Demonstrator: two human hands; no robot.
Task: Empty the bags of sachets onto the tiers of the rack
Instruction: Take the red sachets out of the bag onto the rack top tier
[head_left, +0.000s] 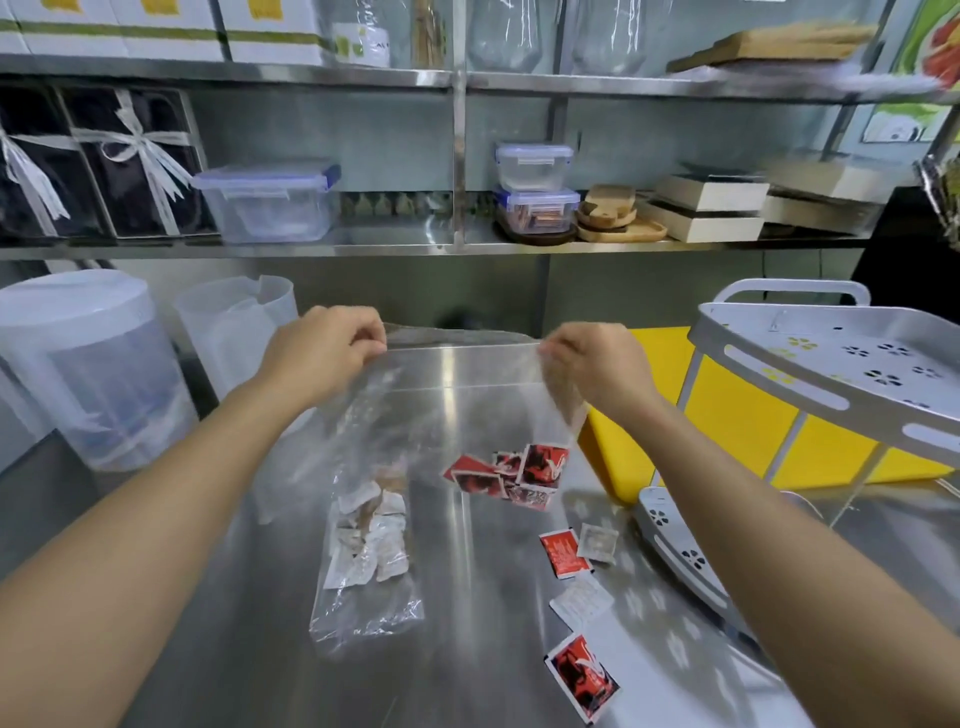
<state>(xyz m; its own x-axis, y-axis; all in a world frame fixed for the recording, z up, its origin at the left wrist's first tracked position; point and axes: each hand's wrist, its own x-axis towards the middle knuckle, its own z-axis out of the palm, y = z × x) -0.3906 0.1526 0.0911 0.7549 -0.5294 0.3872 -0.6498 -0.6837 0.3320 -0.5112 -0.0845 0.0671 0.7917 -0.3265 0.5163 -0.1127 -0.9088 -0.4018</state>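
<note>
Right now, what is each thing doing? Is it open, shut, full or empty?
Left hand: pinching the held bag's top edge.
Right hand: pinching the same edge.
Held bag: lifted, red sachets in its bottom corner.
Second bag: lying on the counter, pale sachets inside.
Loose sachets: scattered on the counter.
Rack top tier: empty.
Tubs: lids on.

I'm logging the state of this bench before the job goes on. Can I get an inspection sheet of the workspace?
Surface: steel counter, bare in front.
Job's things: held clear bag with red sachets; second bag of white sachets lying flat; rack at right, top tier empty.
Clutter: loose sachets on the counter.
Hands: left hand and right hand pinch the bag's top corners.
Cables: nothing seen.
Surroundings: shelves with lidded boxes; pitchers at left.
</note>
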